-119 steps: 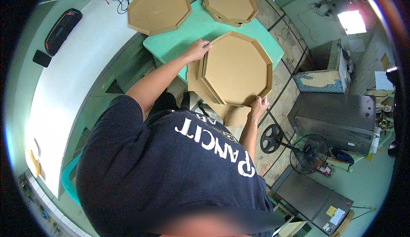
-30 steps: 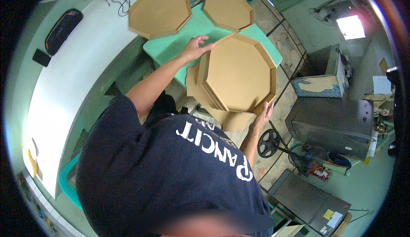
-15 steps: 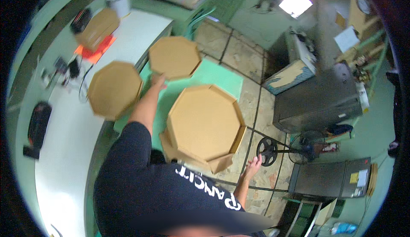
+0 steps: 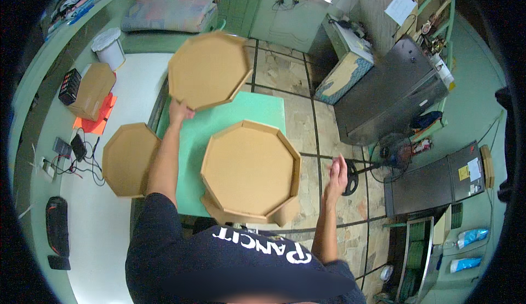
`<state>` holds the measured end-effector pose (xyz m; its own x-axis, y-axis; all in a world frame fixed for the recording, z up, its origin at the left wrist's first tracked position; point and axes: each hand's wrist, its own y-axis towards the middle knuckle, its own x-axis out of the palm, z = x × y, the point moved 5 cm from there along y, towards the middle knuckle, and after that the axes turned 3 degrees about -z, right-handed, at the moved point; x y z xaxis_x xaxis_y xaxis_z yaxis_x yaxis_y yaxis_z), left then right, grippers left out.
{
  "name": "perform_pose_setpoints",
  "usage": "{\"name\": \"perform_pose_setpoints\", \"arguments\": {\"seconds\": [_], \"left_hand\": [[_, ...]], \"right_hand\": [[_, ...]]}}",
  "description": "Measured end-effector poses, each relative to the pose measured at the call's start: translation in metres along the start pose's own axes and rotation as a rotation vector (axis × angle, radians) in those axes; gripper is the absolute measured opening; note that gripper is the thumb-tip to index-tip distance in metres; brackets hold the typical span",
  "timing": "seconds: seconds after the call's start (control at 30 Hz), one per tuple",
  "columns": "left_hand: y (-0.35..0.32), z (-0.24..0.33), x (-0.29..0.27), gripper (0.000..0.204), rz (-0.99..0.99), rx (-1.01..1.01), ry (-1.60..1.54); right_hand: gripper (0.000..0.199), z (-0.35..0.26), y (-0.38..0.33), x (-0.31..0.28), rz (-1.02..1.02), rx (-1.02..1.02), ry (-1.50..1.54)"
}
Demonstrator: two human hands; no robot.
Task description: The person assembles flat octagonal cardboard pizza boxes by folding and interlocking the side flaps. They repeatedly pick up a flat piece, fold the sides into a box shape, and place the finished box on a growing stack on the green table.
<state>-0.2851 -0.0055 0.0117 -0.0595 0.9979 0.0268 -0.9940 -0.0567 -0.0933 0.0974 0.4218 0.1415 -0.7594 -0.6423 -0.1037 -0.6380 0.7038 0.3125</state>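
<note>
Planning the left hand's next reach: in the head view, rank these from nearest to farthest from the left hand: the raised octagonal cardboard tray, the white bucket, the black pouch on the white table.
1. Raised octagonal cardboard tray: in the left hand, gripped at its near edge.
2. White bucket: up and to the left, at the table's far end.
3. Black pouch: far lower left, on the white table.

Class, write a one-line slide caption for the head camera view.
Left hand grips an octagonal cardboard tray above the green table; right hand hangs open beside a tray stack.
</note>
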Motion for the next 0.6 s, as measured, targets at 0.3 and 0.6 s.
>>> {"name": "perform_pose_setpoints", "arguments": {"seconds": [0.3, 0.6], "left_hand": [[-0.197, 0.127, 0.034, 0.064, -0.412, 0.095, 0.182], [-0.266, 0.077, 0.014, 0.063, -0.435, -0.031, 0.453]], "right_hand": [[0.064, -0.037, 0.010, 0.065, -0.333, 0.162, 0.501], [0.033, 0.032, -0.021, 0.045, -0.489, 0.200, 0.104]]}}
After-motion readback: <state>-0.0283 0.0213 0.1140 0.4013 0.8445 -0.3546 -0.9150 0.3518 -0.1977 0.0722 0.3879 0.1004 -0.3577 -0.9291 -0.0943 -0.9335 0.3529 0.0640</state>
